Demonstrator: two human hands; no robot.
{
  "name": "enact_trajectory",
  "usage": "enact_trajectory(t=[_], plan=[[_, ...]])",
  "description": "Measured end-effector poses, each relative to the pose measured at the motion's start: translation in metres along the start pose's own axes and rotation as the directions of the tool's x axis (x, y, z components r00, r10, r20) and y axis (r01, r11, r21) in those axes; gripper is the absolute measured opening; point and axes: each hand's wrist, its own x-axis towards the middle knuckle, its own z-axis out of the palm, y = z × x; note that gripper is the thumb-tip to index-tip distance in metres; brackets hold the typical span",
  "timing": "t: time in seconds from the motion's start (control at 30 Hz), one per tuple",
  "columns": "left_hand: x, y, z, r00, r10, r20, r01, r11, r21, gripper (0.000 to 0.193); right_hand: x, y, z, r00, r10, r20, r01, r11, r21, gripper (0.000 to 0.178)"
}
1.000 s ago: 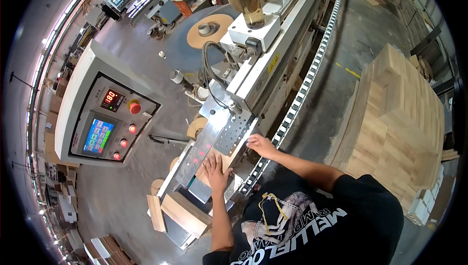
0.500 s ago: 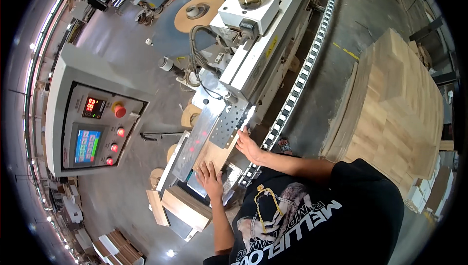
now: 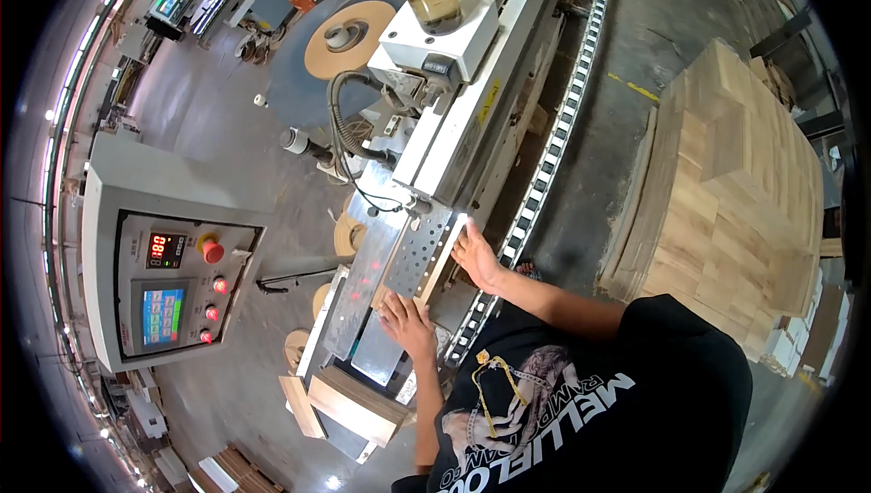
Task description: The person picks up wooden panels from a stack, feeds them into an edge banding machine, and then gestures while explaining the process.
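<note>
A wooden board (image 3: pixel 442 277) lies on the machine's feed bed, mostly beneath a dark perforated plate (image 3: pixel 417 255). My left hand (image 3: pixel 408 326) rests at the board's near end, its fingers stretched out and slightly apart. Along the board's right edge is my right hand (image 3: pixel 478 259), fingers extended toward the plate and wrapped round nothing. Whether its fingertips press on the board's edge is hard to tell. A shiny metal strip (image 3: pixel 365 266) runs along the bed to the left of the plate.
A control panel (image 3: pixel 177 284) with a screen and red buttons stands at left. Several wood pieces (image 3: pixel 358 407) sit on the machine's near end. A roller track (image 3: pixel 553 153) runs along its right side, with stacked wooden panels (image 3: pixel 726 194) beyond. Behind the machine is a large reel (image 3: pixel 349 39).
The board has slid farther forward under the perforated plate, with less of it showing. My left hand has moved forward with it. My right hand's fingers have straightened beside the edge.
</note>
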Motion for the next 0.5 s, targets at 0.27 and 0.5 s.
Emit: enact_trajectory(t=[0.27, 0.5], plan=[[0.041, 0.057, 0.020, 0.982, 0.018, -0.187, -0.039, 0.993, -0.110, 0.048, 0.042, -0.043, -0.044, 0.991, -0.129, -0.046, 0.121, 0.982, -0.143, 0.125], [0.073, 0.119, 0.012, 0.984, -0.175, -0.018, 0.169, 0.969, -0.183, 0.061, 0.048, -0.111, -0.083, 0.966, -0.248, -0.073, 0.205, 0.906, -0.370, 0.126]])
